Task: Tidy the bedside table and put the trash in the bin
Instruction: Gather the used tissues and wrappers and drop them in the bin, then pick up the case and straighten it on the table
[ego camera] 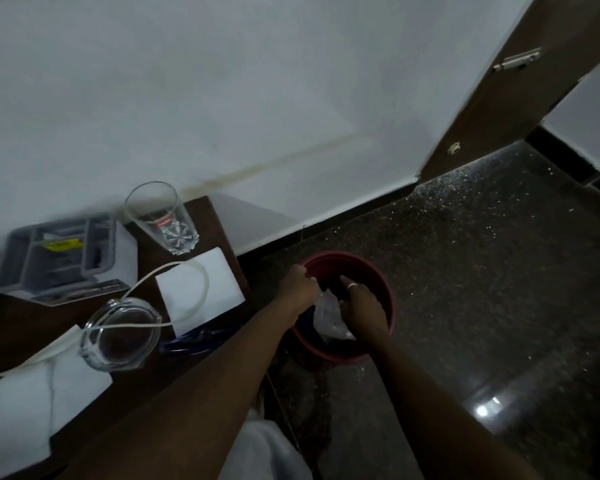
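A round red bin (378, 271) stands on the dark floor just right of the brown bedside table (201, 216). Both hands are over the bin's mouth. My left hand (297, 287) grips the near-left rim or the dark liner there; which one is unclear. My right hand (362, 308), a ring on one finger, is inside the bin and presses on a crumpled clear plastic wrapper (328, 315). On the table stand a tall drinking glass (163, 218), a glass ashtray (120, 332), white paper sheets (201, 289) and a white cable (174, 268).
A grey box-like device (66, 258) sits at the table's back left. More white paper (18, 407) lies at the table's near left. The white wall runs behind, a brown door frame (506, 98) rises at the right, and speckled dark floor (482, 271) spreads to the right.
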